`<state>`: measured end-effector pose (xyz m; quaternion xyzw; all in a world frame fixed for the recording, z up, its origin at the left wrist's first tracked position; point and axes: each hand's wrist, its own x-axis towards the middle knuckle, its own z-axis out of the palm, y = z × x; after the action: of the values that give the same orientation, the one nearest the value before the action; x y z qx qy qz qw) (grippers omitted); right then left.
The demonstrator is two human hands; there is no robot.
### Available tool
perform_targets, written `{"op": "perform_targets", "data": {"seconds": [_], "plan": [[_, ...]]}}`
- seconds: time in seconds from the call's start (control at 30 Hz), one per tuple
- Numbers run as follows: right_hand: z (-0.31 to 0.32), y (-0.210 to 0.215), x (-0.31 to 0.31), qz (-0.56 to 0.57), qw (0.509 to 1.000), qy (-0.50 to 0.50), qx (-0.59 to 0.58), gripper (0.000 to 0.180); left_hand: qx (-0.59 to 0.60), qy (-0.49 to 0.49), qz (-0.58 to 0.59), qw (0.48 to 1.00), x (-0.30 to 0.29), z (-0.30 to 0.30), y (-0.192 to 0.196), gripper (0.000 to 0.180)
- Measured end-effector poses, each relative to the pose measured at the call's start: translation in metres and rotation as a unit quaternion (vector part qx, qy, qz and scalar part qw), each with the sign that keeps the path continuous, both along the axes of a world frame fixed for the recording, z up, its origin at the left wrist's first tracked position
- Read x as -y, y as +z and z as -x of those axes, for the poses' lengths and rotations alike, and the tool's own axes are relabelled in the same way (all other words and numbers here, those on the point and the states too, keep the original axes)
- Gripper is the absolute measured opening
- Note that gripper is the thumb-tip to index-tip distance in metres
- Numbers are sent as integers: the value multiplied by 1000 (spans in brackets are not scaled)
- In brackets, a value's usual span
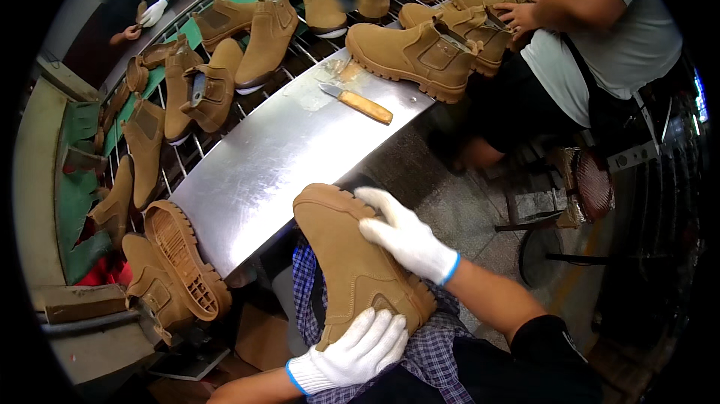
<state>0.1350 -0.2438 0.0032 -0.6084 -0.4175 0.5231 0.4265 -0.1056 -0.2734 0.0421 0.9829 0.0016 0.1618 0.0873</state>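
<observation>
So my left grip (356,351) is wrapped over the ankle of a tan boot (349,269) right in front of me, long axis slanting away, toe forward-left; right grip (405,239) holds the sole edge. Beyond, knife (364,106) on the counter (259,153).

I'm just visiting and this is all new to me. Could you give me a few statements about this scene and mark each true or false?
1. The left hand and right hand both wear white gloves. True.
2. The knife is on the floor. False: it lies on the metal table.
3. Both hands are on one boot. True.
4. The loose sole is in the right hand. False: it is beside another boot, at the table's left end.
5. The gloves are edged in blue. True.
</observation>
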Motion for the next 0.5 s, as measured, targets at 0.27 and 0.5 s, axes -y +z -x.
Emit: {"op": "perform_targets", "data": {"seconds": [0.27,0.5], "plan": [[-24,15,-63,15,990,140,7,67,29,-5,-2,1000,-4,2,3,29],[-54,1,-153,-258,835,70,482,44,312,318,346,826,-78,29,93,33]]}}
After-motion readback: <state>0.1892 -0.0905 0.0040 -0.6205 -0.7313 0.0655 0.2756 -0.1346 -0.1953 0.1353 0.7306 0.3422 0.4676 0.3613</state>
